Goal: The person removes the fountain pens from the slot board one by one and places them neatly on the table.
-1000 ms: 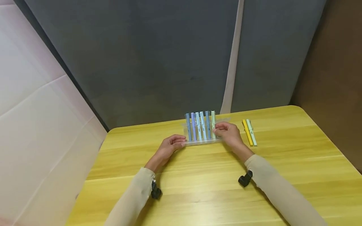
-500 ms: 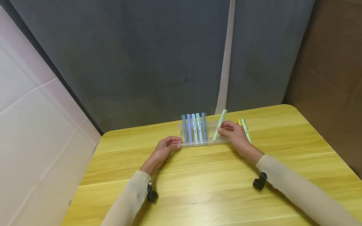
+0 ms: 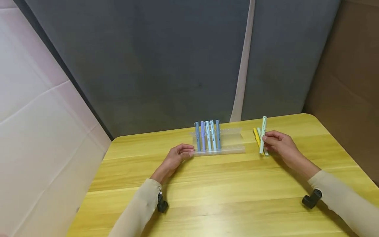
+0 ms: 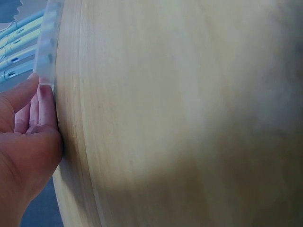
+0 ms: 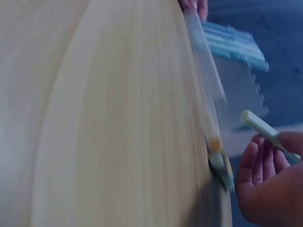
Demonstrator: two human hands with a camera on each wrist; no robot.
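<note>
Where rack hides: yellow pen (image 5: 215, 144)

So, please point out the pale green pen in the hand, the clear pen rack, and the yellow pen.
pale green pen (image 3: 263, 131), head view, upper barrel.
clear pen rack (image 3: 232, 149), head view, front rim.
yellow pen (image 3: 256, 134), head view, far half of barrel.

Pale green pen (image 3: 262, 135) is out of the clear rack (image 3: 231, 142), which now carries five pens. Right hand (image 3: 279, 144) pinches it and is now off at the rack's 3 o'clock, over the yellow pen (image 3: 256, 137) and mint pen (image 3: 266, 152) on the desk (image 3: 225, 187).
</note>
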